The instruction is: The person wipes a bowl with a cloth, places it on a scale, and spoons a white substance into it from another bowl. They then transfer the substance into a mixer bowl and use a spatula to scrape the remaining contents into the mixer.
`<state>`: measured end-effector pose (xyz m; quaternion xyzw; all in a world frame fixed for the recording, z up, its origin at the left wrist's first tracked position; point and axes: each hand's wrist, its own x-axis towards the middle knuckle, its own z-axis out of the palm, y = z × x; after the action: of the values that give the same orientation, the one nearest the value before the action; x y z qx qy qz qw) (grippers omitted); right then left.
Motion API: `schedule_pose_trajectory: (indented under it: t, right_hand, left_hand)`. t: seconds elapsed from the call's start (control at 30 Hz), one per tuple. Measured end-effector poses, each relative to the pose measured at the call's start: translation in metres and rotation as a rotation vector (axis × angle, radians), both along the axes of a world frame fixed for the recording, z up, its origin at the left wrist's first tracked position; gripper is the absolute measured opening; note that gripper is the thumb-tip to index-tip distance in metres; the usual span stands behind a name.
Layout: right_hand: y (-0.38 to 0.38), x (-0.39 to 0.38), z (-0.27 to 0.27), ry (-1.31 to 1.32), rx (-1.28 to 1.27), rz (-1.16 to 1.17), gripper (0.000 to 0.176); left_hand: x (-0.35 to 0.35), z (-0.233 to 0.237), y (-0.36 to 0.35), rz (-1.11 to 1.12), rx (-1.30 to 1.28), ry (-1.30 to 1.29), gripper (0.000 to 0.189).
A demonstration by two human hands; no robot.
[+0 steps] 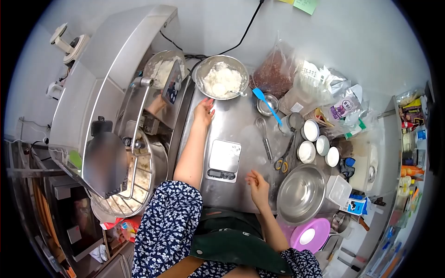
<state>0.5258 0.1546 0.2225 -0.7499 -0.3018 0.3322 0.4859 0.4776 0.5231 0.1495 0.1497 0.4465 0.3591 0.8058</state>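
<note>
Reaching far forward, my left hand [204,112] has its fingers apart just below the near rim of a metal bowl [199,83]. Inside that bowl lies a lumpy white mass [222,79], and a shiny utensil handle crosses its right rim. My right hand [257,187] hovers over the front of the steel counter, fingers loosely bent and apart, with nothing in it. Between the two arms sits a white kitchen scale [225,156], its platform bare. A whisk [264,139] and scissors [281,163] lie to the right of the scale.
At left stands a large mixer with a wire guard [149,185] over white contents. A blue spatula [266,105] rests across a small metal bowl [264,110]. Several white cups [306,152], a large steel bowl [301,194] and a purple bowl [320,231] line the right side.
</note>
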Motion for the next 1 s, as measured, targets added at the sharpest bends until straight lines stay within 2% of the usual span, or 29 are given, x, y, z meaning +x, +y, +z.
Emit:
schedule_pose_trajectory:
  t: [0.1, 0.3, 0.33, 0.43, 0.5, 0.57, 0.63, 0.7, 0.73, 0.83, 0.9, 0.97, 1.0]
  right_hand:
    - [-0.005, 0.012, 0.003, 0.070, 0.029, -0.004, 0.029]
    - [0.012, 0.053, -0.001, -0.053, -0.024, 0.082, 0.028]
    - [0.017, 0.059, -0.004, -0.079, -0.018, 0.067, 0.024]
    - [0.040, 0.099, -0.012, -0.320, -0.064, 0.044, 0.020]
    - [0.073, 0.133, -0.010, -0.721, -0.011, -0.009, 0.017]
    - [0.113, 0.165, -0.010, -0.930, 0.091, 0.001, 0.017]
    - [0.151, 0.189, -0.011, -1.044, 0.070, -0.010, 0.017]
    - [0.180, 0.208, -0.030, -1.134, -0.154, 0.049, 0.015]
    - [0.189, 0.213, -0.040, -1.176, -0.266, 0.078, 0.014]
    - [0.197, 0.227, -0.057, -1.303, -0.277, 0.196, 0.010]
    - [0.193, 0.224, -0.052, -1.228, -0.207, 0.098, 0.009]
    - [0.176, 0.216, -0.027, -1.100, -0.146, 0.023, 0.009]
    - [0.161, 0.210, -0.009, -1.010, -0.118, -0.005, 0.010]
  left_hand:
    - [0.010, -0.006, 0.006, 0.004, -0.016, -0.025, 0.062]
    - [0.008, -0.006, -0.034, 0.023, 0.033, -0.132, 0.054]
    - [0.005, -0.009, -0.045, 0.020, 0.014, -0.154, 0.052]
    - [-0.004, -0.004, -0.079, 0.006, -0.021, -0.187, 0.057]
    - [-0.008, -0.009, -0.097, -0.020, -0.010, -0.236, 0.057]
    - [-0.006, -0.003, -0.111, -0.006, -0.020, -0.251, 0.056]
    - [-0.003, 0.006, -0.124, -0.035, -0.076, -0.179, 0.055]
    - [0.007, 0.010, -0.136, -0.085, -0.132, -0.079, 0.048]
    - [0.014, 0.017, -0.144, -0.150, -0.079, 0.004, 0.045]
    - [0.039, 0.026, -0.161, -0.360, 0.146, 0.221, 0.032]
    - [0.069, 0.025, -0.165, -0.412, 0.338, 0.347, 0.026]
    - [0.100, 0.025, -0.156, -0.520, 0.564, 0.593, 0.023]
    - [0.118, 0.014, -0.150, -0.444, 0.791, 0.761, 0.022]
